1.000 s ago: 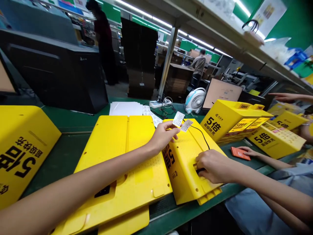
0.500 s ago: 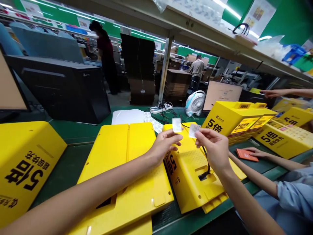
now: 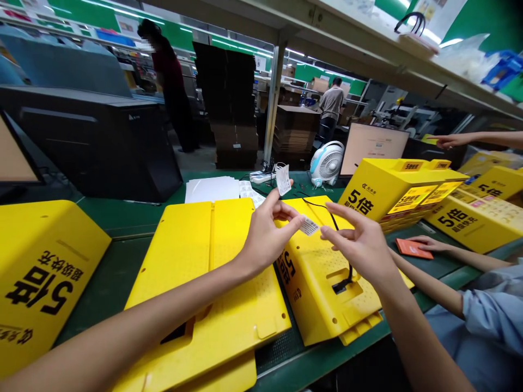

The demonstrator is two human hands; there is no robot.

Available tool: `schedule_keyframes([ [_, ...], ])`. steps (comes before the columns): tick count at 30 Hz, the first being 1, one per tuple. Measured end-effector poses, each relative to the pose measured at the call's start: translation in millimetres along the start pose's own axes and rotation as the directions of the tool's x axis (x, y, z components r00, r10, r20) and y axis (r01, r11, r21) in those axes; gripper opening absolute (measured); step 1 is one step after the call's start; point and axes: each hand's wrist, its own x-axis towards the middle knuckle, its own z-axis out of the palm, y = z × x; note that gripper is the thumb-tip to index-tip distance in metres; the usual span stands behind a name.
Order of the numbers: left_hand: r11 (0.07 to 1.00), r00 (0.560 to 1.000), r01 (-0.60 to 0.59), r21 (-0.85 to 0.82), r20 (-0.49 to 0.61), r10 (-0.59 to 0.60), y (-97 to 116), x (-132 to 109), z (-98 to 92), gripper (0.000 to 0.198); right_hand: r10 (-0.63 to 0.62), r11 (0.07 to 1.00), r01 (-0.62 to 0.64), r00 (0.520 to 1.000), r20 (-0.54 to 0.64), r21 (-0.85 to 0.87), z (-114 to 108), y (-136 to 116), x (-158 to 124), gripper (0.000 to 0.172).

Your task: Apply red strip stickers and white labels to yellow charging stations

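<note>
L hand (image 3: 265, 234), frame ctr, half curled: thumb tip grips near edge of a small white rectangular label w/ dark print (lower label) (image 3: 309, 225); a 2nd small white printed label (upper label) (image 3: 283, 181) stands at index fingertip, pinched or stuck on, can't tell. R hand (image 3: 362, 239), right of ctr, fingers spread, thumb & index apart, nothing seen gripped; thumb tip just beside lower label's far edge, contact can't tell. Both labels are held up in front of a yellow plastic box w/ black lettering and recessed slot (image 3: 312, 310), ctr-right; thin black cable (image 3: 335, 220) runs from slot up behind R hand. Wide flat yellow plastic casing (image 3: 186, 239) lies ctr-left, under L forearm. White paper stack (image 3: 212, 190) and white-blue fan (image 3: 327, 163) sit farther back, upper ctr. Right edge: co-worker's hand (image 3: 429, 243) on a flat orange packet (image 3: 414, 249). Handling notes (judgement): take lower label by far edge/corner only, thumb & index, light pinch, no crease; L thumb lets go only once R pinch is firm; L index held still so upper label doesn't fold or touch the other; fingers off printed face; R wrist clear of cable so it doesn't snag; labels face-up to check print, too small to read here.
</note>
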Motion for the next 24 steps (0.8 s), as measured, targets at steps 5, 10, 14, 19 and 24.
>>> schedule_keyframes([
  [5,0.985,0.999,0.028,-0.168,-0.014,-0.031,4.5,-4.2,3.2,0.029,0.045,0.958,-0.069,0.995,0.092,0.277,7.6,3.5,-4.5,0.055],
  [10,0.993,0.999,0.05,-0.11,0.006,-0.05,12.6,-15.0,9.4,0.033,-0.003,0.921,0.024,0.998,-0.056,0.389,17.7,2.1,-10.9,0.029],
  [14,0.989,0.997,-0.032,0.143,-0.06,0.041,17.5,-22.8,9.9,0.027,-0.088,0.935,0.157,0.971,-0.223,0.317,-22.0,7.9,-10.2,0.019],
  [19,0.955,0.999,-0.015,0.296,0.038,0.004,4.1,-24.0,12.4,0.033,0.061,0.995,-0.067,0.995,-0.082,-0.072,-112.5,49.4,0.4,0.024],
  [24,0.906,0.97,0.038,0.421,0.203,-0.134,-18.6,-24.0,21.1,0.034,0.291,0.956,-0.294,0.934,0.207,-0.02,-141.1,87.9,10.2,0.028],
])
